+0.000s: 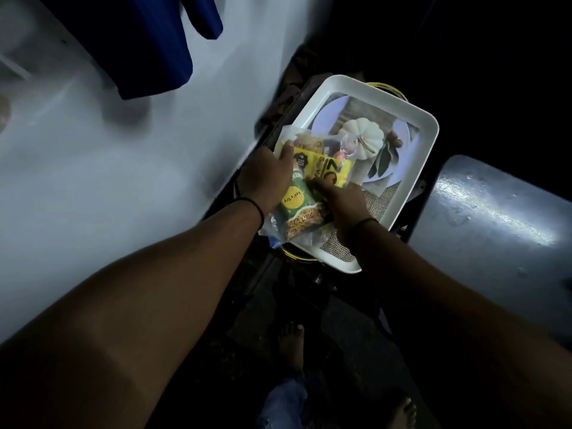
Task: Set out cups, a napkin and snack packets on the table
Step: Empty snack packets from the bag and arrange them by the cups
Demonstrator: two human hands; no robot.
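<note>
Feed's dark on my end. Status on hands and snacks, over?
Left hand and right hand both gripping the snack packets. Packets lying on the white tray. Nothing blocking the hands.

I see a big white wall (130,156) on my left, with a blue cloth (154,41) hanging down at the top. On my right there is a shiny gray thing (495,218) with a round corner; I cannot tell what it is. The floor (340,351) below is dark. Two bare feet (291,342) stand on it, and I see blue jeans (284,404) near the bottom.
</note>
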